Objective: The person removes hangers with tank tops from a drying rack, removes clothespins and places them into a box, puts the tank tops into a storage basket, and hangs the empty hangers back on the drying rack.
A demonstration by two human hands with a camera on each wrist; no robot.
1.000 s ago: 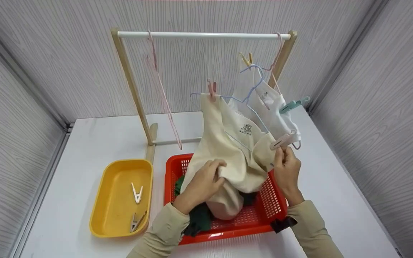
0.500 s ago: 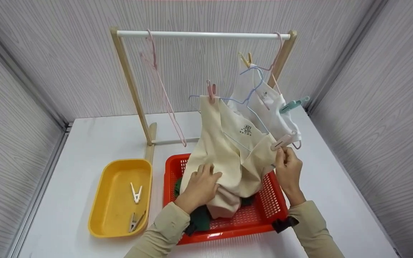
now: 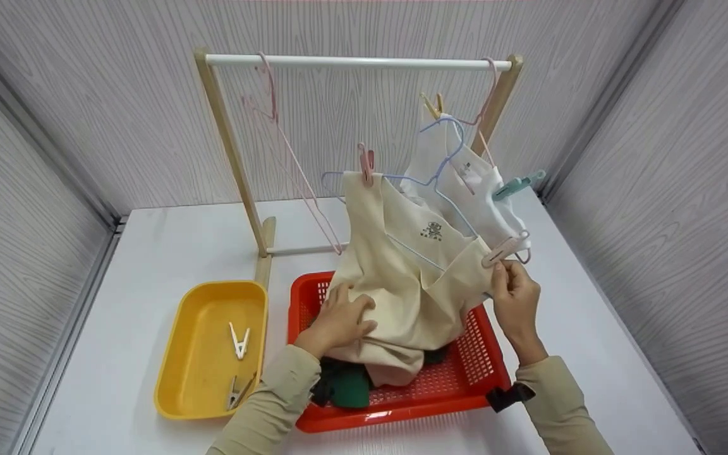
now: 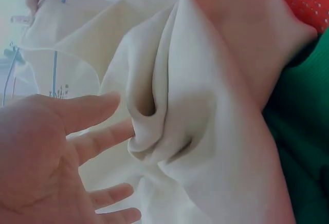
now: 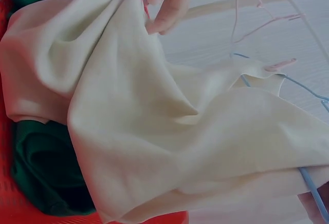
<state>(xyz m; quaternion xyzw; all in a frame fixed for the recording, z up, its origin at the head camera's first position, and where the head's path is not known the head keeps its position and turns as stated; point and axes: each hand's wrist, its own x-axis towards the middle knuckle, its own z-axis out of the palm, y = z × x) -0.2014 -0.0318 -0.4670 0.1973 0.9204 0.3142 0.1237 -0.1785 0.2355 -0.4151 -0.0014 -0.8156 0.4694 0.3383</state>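
Observation:
A cream sleeveless top (image 3: 389, 278) with a small dark print hangs on a blue clothes hanger (image 3: 443, 170). A pink clothespin (image 3: 367, 165) clips its left shoulder, and a pale pink clothespin (image 3: 503, 249) its right. My right hand (image 3: 517, 300) grips the hanger's right end together with the cloth there, just below the pale clothespin. With fingers spread, my left hand (image 3: 339, 322) rests against the lower left of the top. The left wrist view shows its index fingertip behind a fold of cloth (image 4: 149, 111). The top's lower part droops into a red basket (image 3: 402, 417).
Dark green cloth (image 3: 350, 385) lies in the basket. A yellow tray (image 3: 203, 354) at left holds a white clothespin (image 3: 239, 341) and a grey one (image 3: 237, 392). On the rack's white bar (image 3: 357, 62) hang a pink hanger (image 3: 294, 158) and a white top (image 3: 478, 189) on another.
My left hand has loosened from the bunched cloth and slid left and down. The cream top now spreads wider leftward, and the pink hanger has turned. My right hand has shifted slightly right.

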